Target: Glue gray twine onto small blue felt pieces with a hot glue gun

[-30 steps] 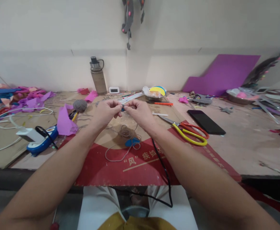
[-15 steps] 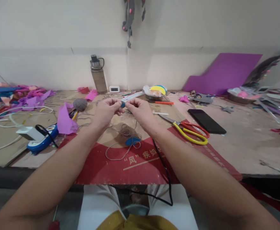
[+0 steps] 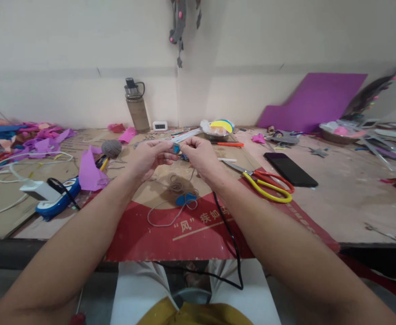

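Observation:
Both hands meet above the middle of the table. My left hand and my right hand pinch a small blue piece between their fingertips, fingers closed. A grey thread hangs from the hands down to a loose tangle of thread on the cardboard. Beside that tangle lies a blue felt piece. A grey ball of yarn rests to the left of my left hand.
Yellow-and-red scissors and a black phone lie to the right. A blue glue gun with a white adapter and cords sits at the left, by purple felt scraps. A water bottle, small clock and metal bowl stand at the back.
The hands have risen slightly and stayed together on the small blue piece. Nothing on the table has moved.

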A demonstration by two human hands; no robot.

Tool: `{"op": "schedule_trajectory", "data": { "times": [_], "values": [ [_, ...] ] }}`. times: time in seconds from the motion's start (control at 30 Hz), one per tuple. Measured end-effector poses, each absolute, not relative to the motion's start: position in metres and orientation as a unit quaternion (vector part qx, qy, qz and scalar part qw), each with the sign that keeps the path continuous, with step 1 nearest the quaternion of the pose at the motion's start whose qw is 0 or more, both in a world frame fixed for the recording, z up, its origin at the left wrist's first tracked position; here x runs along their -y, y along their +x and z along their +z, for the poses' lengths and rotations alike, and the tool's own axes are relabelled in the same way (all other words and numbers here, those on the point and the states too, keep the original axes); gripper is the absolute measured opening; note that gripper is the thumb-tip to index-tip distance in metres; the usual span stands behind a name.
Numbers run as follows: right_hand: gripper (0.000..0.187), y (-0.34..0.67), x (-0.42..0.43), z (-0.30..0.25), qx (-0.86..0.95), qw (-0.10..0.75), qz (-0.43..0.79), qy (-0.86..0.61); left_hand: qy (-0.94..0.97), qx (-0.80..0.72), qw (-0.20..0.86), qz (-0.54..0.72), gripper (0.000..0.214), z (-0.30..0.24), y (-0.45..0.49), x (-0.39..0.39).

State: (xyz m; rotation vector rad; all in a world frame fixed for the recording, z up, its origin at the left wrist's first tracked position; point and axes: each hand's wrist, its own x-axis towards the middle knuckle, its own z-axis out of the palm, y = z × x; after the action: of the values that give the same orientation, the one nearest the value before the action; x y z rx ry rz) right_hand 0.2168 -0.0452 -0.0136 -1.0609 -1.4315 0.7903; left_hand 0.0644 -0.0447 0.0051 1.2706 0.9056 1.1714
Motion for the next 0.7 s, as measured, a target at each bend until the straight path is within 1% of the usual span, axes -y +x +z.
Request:
{"op": "schedule_trajectory", "data": {
  "times": [0.23,0.3,0.4,0.57,0.7],
  "values": [
    [0.014,0.216,0.050,-0.010,0.653,0.531,0.287,-0.458,0.575,-0.422,0.503,0.489,0.013,0.003,0.065,0.046],
    [0.012,0.216,0.049,-0.012,0.660,0.530,0.279,-0.453,0.576,-0.425,0.490,0.498,0.011,0.002,0.064,0.043],
    [0.010,0.215,0.048,-0.015,0.667,0.537,0.278,-0.436,0.575,-0.421,0.465,0.526,0.008,-0.001,0.061,0.038],
    [0.016,0.214,0.047,-0.016,0.661,0.531,0.285,-0.446,0.603,-0.410,0.423,0.538,0.010,-0.004,0.060,0.037],
    [0.015,0.215,0.047,-0.014,0.645,0.540,0.294,-0.454,0.604,-0.408,0.430,0.533,0.011,-0.004,0.064,0.041]
  ]
}}
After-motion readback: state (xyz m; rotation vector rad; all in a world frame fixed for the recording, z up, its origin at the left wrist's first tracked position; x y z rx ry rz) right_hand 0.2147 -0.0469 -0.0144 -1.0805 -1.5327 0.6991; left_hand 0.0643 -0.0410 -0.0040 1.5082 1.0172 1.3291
